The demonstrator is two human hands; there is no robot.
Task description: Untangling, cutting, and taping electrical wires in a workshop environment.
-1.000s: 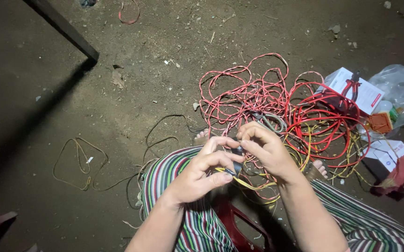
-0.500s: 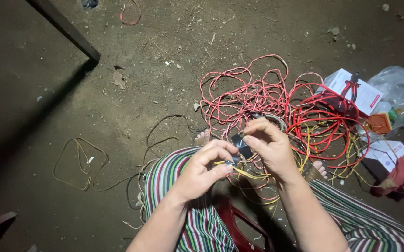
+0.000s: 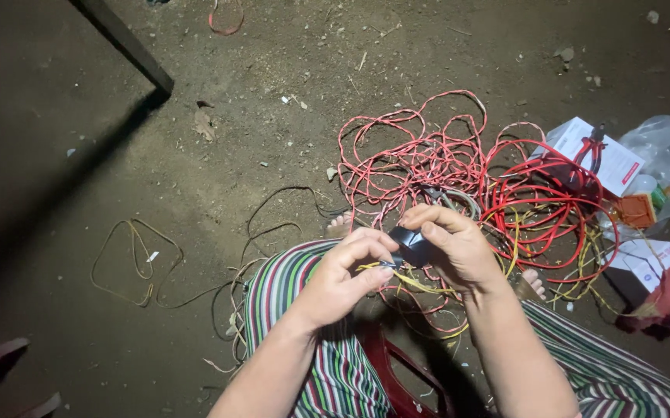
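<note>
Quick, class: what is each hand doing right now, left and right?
Left hand: closed, pinching the yellow wire at its end.
Right hand: closed around a dark roll of tape.

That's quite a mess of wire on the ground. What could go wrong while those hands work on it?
The yellow wire pinched by the left hand is thin and could slip free. The dark roll of tape in the right hand might drop into the red wire tangle. Bare toes sit among loose loops, which could snag.
</note>
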